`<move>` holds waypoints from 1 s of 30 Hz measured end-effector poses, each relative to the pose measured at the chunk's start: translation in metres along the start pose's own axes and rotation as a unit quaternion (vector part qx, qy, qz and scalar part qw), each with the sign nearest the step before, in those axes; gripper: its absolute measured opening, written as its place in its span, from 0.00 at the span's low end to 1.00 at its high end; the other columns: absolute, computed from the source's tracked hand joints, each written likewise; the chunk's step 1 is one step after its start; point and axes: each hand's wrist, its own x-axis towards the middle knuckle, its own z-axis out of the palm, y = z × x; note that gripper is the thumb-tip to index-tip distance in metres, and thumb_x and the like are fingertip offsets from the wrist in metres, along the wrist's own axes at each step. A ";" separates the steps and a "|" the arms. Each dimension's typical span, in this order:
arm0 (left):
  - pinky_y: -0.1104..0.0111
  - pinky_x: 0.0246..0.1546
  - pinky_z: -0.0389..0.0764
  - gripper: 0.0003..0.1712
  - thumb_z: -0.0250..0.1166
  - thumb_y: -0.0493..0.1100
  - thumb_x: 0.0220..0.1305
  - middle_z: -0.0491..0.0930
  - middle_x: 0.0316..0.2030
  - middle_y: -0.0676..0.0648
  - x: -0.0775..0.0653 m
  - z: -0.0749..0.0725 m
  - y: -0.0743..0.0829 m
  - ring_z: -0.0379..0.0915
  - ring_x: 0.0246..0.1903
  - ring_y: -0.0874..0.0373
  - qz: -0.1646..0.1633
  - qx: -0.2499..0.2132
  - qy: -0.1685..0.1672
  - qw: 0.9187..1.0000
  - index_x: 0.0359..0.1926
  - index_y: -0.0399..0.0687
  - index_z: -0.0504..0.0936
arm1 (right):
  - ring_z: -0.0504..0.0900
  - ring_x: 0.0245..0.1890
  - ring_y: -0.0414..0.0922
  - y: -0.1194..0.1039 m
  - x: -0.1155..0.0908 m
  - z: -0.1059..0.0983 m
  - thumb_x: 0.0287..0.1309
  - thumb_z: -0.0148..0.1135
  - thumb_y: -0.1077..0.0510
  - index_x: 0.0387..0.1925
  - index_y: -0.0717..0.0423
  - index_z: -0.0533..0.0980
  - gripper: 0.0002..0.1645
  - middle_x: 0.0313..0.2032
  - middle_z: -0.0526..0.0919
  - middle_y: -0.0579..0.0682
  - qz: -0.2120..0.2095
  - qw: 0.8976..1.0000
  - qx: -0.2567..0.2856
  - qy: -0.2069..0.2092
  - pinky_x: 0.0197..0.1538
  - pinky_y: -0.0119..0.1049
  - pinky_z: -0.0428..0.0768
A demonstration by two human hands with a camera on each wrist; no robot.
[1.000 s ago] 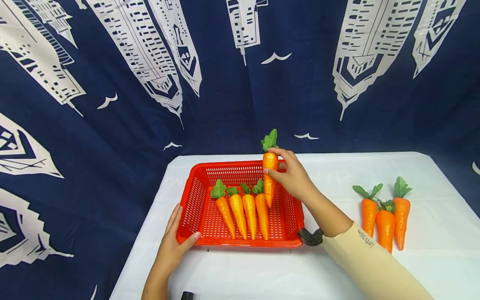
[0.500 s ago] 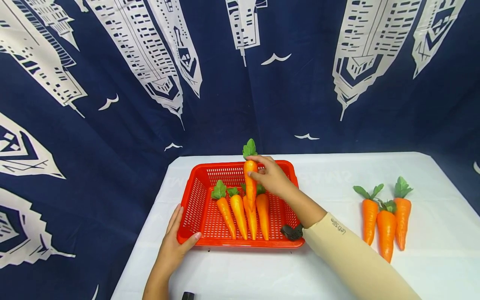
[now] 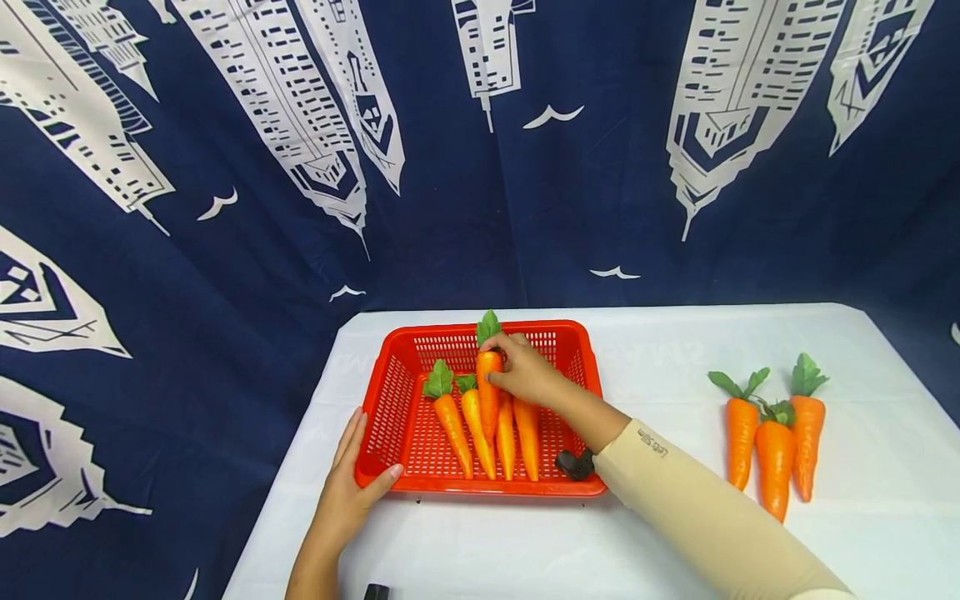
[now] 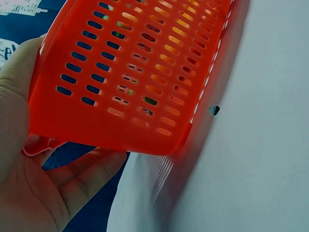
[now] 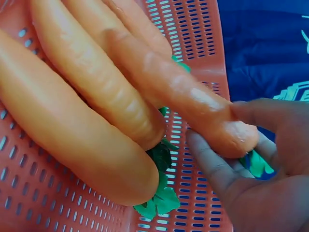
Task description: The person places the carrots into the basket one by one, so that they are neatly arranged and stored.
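Observation:
My right hand pinches an orange carrot near its leafy top, between thumb and fingers. This carrot points tip down over several others, such as the carrot on the left, lying side by side in a red slotted basket. In the right wrist view, the held carrot lies across or just above its neighbours; contact is unclear. My left hand holds the basket's near left corner, thumb over the front rim, fingers along the left side. The left wrist view shows the basket wall beside that hand.
Three more carrots lie in a group on the white table to the right. A small black object sits at the front edge of view. Behind the table hangs a dark blue cloth with white building prints.
My right hand has carried the carrot left and downward, from the basket's right rear to above the middle carrots. My left hand stays at the corner.

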 end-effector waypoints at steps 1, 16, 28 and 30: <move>0.33 0.71 0.54 0.57 0.73 0.55 0.60 0.43 0.81 0.55 0.000 0.000 0.000 0.44 0.79 0.44 0.000 0.001 0.000 1.000 0.81 0.66 0.47 | 0.72 0.35 0.46 0.001 0.000 0.001 0.63 0.67 0.61 0.59 0.50 0.73 0.23 0.49 0.69 0.57 -0.003 1.000 -0.008 -0.006 0.38 0.34 0.75; 0.32 0.71 0.54 0.56 0.73 0.55 0.60 0.43 0.81 0.55 0.000 0.001 0.001 0.44 0.79 0.43 0.002 0.006 0.001 1.000 0.81 0.65 0.48 | 0.75 0.36 0.43 0.018 0.004 0.014 0.53 0.77 0.57 0.47 0.50 0.78 0.21 0.36 0.81 0.47 -0.017 0.988 -0.129 -0.088 0.42 0.36 0.75; 0.32 0.71 0.54 0.56 0.73 0.55 0.60 0.43 0.81 0.55 0.000 0.001 0.002 0.44 0.79 0.44 -0.002 0.004 -0.001 1.000 0.81 0.65 0.48 | 0.75 0.41 0.45 0.021 0.001 0.014 0.55 0.76 0.54 0.53 0.49 0.79 0.25 0.45 0.78 0.51 0.006 0.982 -0.160 -0.102 0.48 0.40 0.78; 0.32 0.71 0.54 0.56 0.73 0.55 0.60 0.43 0.81 0.56 0.000 0.001 0.001 0.44 0.79 0.44 -0.003 0.004 -0.001 1.000 0.81 0.65 0.48 | 0.74 0.40 0.45 0.020 0.000 0.011 0.57 0.74 0.54 0.55 0.51 0.78 0.24 0.47 0.77 0.53 0.004 0.985 -0.147 -0.089 0.48 0.40 0.78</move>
